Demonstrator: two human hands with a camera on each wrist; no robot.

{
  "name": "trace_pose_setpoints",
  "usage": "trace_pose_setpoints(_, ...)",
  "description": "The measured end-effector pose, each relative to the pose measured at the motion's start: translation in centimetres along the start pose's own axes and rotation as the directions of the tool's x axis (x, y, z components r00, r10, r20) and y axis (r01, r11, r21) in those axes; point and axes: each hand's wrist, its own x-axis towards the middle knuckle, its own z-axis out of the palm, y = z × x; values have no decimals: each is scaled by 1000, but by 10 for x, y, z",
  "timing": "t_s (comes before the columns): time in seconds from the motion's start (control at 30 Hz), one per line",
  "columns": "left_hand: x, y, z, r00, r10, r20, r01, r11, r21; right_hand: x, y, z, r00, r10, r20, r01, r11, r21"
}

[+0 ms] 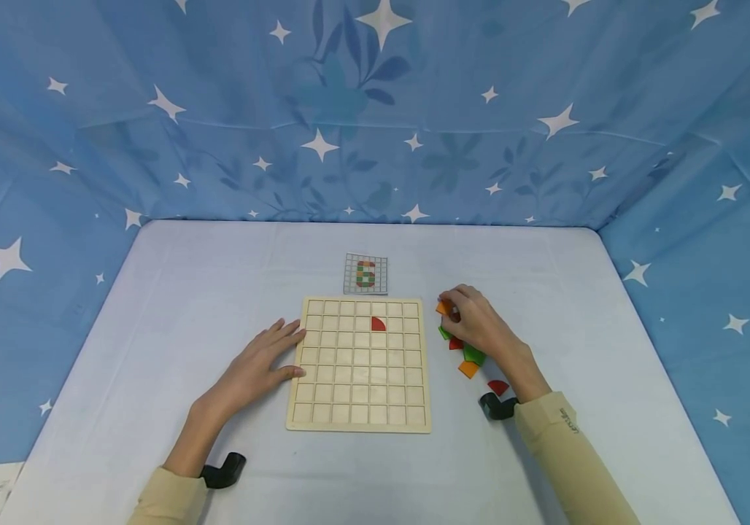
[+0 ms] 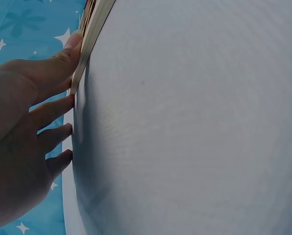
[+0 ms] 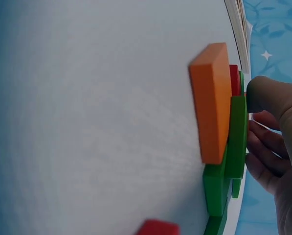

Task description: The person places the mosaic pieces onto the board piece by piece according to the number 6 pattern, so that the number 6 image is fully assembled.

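Observation:
A square wooden grid board (image 1: pixel 360 428) lies on the table, with one red quarter-round tile (image 1: pixel 378 324) in a cell of its second row. My left hand (image 1: pixel 253 373) rests at the board's left edge, thumb and fingers spread and touching it. Right of the board, my right hand (image 1: pixel 480 324) pinches an orange tile (image 1: pixel 443 307) between thumb and fingertips at the far end of a loose pile. Beneath and beside that hand are green tiles (image 1: pixel 474 355), another orange tile (image 1: pixel 469 369) and red tiles (image 1: pixel 456 343). The hand partly covers the pile.
A small card (image 1: pixel 365 274) with a coloured grid pattern lies just beyond the board. One red tile (image 1: pixel 497 387) lies apart, near the right wrist's black camera mount (image 1: pixel 495 407). Blue starry cloth (image 1: pixel 375 168) stands around the white table (image 1: pixel 217 255).

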Motion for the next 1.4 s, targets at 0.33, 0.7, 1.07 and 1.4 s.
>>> trace_pose_setpoints(0.33, 0, -1, 1, 1000, 5, -9, -5, 1000, 5, -1, -1, 0, 998, -39, -59, 38, 999, -25)
trace_pose_setpoints(0.7, -1, -3, 1, 1000, 7, -7, -7, 1000, -7, 1, -8, 2, 1000, 3, 1, -3, 1000, 26)
trace_pose_setpoints(1.07, -1, -3, 1, 1000, 1, 5, -1, 1000, -19, 5, -27, 0, 996, -86, -26, 88, 994, 68)
trace_pose_setpoints(1.4, -1, -4, 1, 1000, 23, -5, -23, 1000, -19, 16, -45, 5, 992, -126, 2, 126, 988, 89)
